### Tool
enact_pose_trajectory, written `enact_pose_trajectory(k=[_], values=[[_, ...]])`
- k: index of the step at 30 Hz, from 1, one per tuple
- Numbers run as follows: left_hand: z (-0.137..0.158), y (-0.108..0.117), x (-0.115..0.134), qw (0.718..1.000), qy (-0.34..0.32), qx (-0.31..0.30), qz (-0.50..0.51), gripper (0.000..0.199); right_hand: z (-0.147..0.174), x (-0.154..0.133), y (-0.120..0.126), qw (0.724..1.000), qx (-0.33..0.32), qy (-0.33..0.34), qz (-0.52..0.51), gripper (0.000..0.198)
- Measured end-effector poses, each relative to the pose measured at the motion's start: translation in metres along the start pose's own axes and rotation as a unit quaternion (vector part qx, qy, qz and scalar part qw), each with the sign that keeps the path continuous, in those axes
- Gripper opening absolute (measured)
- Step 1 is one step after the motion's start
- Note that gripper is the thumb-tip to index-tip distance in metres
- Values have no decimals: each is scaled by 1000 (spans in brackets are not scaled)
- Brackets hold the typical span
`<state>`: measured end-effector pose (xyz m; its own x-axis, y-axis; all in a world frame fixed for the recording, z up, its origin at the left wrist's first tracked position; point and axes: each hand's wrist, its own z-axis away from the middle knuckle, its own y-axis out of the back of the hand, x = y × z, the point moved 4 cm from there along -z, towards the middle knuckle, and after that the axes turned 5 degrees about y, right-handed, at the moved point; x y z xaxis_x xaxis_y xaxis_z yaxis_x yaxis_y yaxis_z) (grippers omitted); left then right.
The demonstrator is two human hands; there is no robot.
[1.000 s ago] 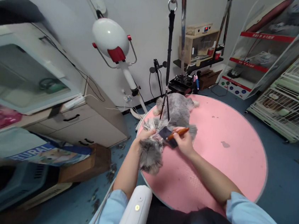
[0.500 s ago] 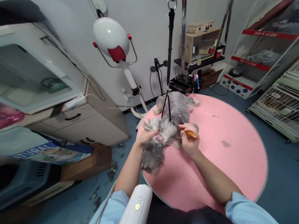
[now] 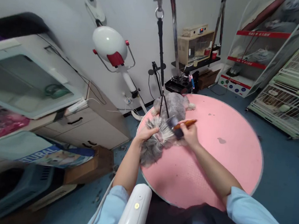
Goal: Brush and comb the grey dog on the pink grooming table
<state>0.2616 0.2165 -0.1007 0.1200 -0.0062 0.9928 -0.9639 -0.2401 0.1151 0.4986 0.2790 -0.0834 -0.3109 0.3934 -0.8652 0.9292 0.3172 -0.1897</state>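
- The brush [image 3: 176, 127] is over the left part of the table [image 3: 235, 163], at the right side of the dog's pale long hair [image 3: 165, 130].
- Its orange handle points away from this hair, toward the right edge of the table; the wide head lies across the handle, on the hair side. Whether its pins touch the hair, one cannot tell.
- The right hand [image 3: 189, 133] is the nearer one: its fingers are closed around the handle.
- The left hand [image 3: 147, 133] is on the opposite side of the pale hair, near the left edge, with its thumb pressing on the hair; its other fingers are mostly hidden.
- The dog [image 3: 175, 103] lies along the left edge, its trunk toward the far edge, below a black strap [image 3: 160, 43].
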Motion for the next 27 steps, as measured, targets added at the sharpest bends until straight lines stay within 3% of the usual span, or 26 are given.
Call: enact_pose_trajectory(k=[2, 4, 6, 8, 10, 11, 15, 17, 19, 21, 24, 27], values=[[-1, 1, -2, 1000, -4, -3, -5, 90, -1, -2, 5, 997, 62, 39, -1, 27], [-1, 0, -3, 1000, 4, -16, -7, 86, -1, -2, -1, 999, -4, 42, -18, 26], [-2, -1, -3, 1000, 12, -22, -13, 80, 0, 1, -9, 996, -87, 1, -25, 26], [-1, -1, -3, 1000, 16, -12, -12, 78, -1, 1, -6, 999, -51, -5, -12, 26], [0, 0, -1, 1000, 19, -10, -10, 79, -2, -2, 1, 999, 26, 35, -8, 24], [0, -1, 0, 1000, 22, -14, -8, 79, -2, -3, 1, 998, 24, 51, -14, 24], [1, -5, 2, 998, 44, -38, -1, 77, 3, 0, -13, 993, -120, -3, -19, 23], [0, -5, 3, 999, 40, -31, 1, 78, 3, 0, -10, 997, -71, 3, 7, 22], [0, -4, 3, 999, 24, -22, -3, 80, 3, -6, -5, 998, 2, 61, 17, 19], [-1, -3, 2, 1000, 11, -20, -6, 82, 3, -10, -6, 996, -16, 90, 4, 18], [-1, -1, 0, 1000, 13, -21, -3, 78, 3, -5, -12, 994, -102, 28, 0, 19], [0, 0, -2, 1000, 22, -15, 3, 75, 0, -4, -1, 999, 8, 36, 32, 21]])
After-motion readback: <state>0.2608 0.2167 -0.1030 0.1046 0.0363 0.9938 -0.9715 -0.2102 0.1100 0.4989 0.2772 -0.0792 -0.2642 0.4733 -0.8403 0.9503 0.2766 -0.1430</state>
